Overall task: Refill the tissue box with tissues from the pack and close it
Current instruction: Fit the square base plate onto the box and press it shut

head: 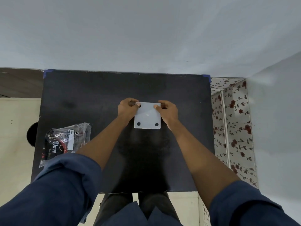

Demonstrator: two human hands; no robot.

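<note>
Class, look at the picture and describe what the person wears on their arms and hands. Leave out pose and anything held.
Both arms wear dark blue sleeves, the left sleeve and the right sleeve, each pushed up in loose folds so the forearms are bare. The left hand and right hand are bare: no gloves, and no rings, watch or bands are visible.

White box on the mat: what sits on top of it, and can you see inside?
Both hands, left and right, grip the far corners of the white box. Two black round pads show near its front edge. Its inside is hidden.
</note>
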